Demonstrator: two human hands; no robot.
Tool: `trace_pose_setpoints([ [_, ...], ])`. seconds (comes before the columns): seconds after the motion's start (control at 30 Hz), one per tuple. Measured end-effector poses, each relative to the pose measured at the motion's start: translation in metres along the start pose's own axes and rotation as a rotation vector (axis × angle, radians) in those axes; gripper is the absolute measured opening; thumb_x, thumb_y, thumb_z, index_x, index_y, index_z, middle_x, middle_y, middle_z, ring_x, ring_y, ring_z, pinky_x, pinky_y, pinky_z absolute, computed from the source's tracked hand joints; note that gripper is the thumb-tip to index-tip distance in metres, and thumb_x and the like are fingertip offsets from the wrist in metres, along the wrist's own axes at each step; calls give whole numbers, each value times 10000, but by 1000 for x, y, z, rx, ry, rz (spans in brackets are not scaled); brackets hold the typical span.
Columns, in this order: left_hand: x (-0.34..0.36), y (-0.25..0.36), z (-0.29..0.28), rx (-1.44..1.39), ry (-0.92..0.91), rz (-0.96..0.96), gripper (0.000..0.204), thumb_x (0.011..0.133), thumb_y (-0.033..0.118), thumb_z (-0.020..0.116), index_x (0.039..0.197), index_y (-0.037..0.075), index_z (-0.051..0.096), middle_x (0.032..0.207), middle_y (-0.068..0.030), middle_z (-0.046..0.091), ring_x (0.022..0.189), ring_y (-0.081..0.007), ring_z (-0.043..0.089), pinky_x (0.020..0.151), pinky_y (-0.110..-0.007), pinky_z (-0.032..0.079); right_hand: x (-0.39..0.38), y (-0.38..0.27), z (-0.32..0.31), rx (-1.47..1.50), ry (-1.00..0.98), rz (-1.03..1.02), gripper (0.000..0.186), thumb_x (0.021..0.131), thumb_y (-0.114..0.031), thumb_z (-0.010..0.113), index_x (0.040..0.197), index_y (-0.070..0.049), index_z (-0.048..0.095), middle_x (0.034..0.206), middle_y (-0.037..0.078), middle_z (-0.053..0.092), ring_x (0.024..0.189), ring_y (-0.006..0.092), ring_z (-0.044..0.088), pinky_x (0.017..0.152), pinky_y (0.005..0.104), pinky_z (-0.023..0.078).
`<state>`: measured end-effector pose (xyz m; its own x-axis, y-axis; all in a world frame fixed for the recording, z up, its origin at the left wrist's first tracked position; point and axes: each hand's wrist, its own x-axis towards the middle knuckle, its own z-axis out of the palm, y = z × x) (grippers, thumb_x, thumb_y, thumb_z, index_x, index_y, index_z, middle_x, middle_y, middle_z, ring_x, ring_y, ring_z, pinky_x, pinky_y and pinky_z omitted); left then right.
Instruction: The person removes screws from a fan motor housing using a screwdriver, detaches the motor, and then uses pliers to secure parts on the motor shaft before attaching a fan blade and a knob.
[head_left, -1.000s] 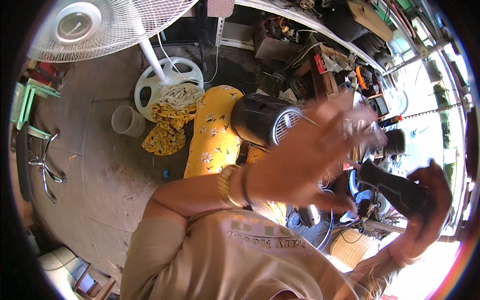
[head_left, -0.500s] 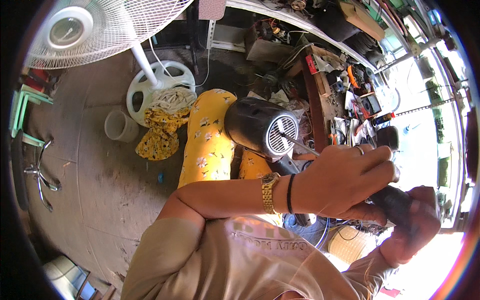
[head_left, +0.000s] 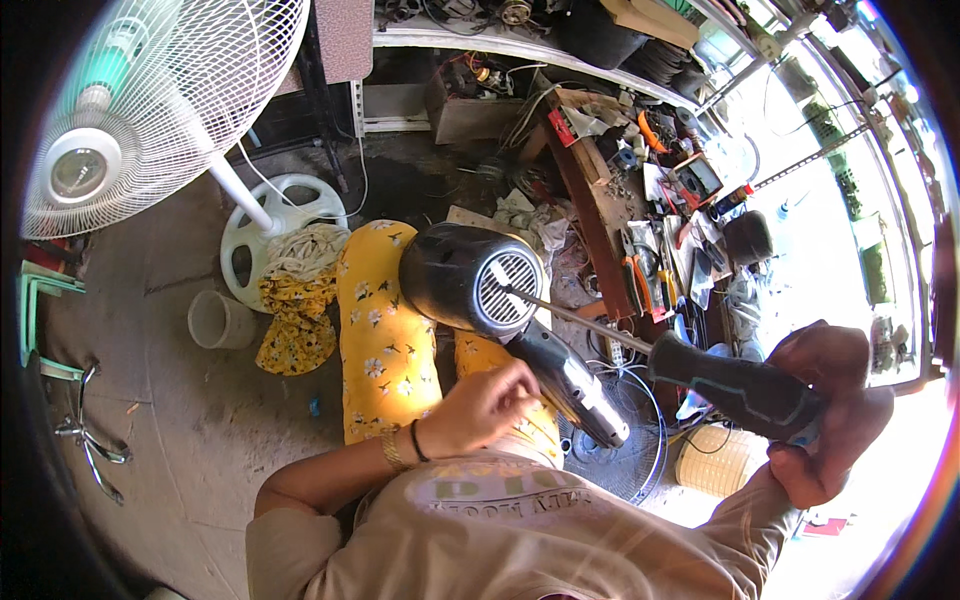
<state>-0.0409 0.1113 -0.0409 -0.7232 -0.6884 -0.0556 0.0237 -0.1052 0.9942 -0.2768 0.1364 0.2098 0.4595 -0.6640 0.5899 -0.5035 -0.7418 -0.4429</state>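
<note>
A black hair dryer (head_left: 455, 275) rests across my thighs, its slotted round grille (head_left: 508, 290) facing right and its handle (head_left: 570, 385) slanting down to the right. My right hand (head_left: 835, 400) grips the dark handle of a long screwdriver (head_left: 735, 385). The thin metal shaft runs left to the grille, where its tip meets the slots. My left hand (head_left: 485, 408) is above my lap, beside the dryer's handle, slightly blurred. Its fingers are curled in; whatever they might hold is hidden.
A white standing fan (head_left: 165, 110) is at the far left, with yellow floral cloth (head_left: 295, 335) and a white bucket (head_left: 220, 320) by its base. To the right stands a cluttered wooden bench (head_left: 600, 200) with pliers (head_left: 637, 275). A dark fan grille (head_left: 625, 460) lies near my lap.
My left hand has left the screwdriver and moved left and down to my lap. My right hand keeps hold of the screwdriver, whose handle now shows. The view has shifted.
</note>
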Motion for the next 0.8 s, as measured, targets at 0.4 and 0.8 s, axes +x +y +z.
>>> trace_pose_setpoints([
  [0.4, 27, -29, 13, -793, 664, -249, 581, 778, 272, 780, 1192, 171, 385, 1142, 27, 519, 1023, -93, 529, 814, -335, 382, 38, -32, 4, -516, -268, 76, 388, 872, -262, 585, 1162, -7, 547, 909, 204, 598, 753, 258, 583, 604, 331, 477],
  [0.8, 63, -68, 12, -750, 777, 78, 520, 759, 187, 797, 1214, 157, 546, 1186, 60, 568, 1086, -95, 483, 865, -325, 374, 48, -25, 6, -416, -235, -35, 432, 914, -283, 585, 1259, -38, 501, 1040, 205, 605, 884, 274, 607, 729, 355, 509],
])
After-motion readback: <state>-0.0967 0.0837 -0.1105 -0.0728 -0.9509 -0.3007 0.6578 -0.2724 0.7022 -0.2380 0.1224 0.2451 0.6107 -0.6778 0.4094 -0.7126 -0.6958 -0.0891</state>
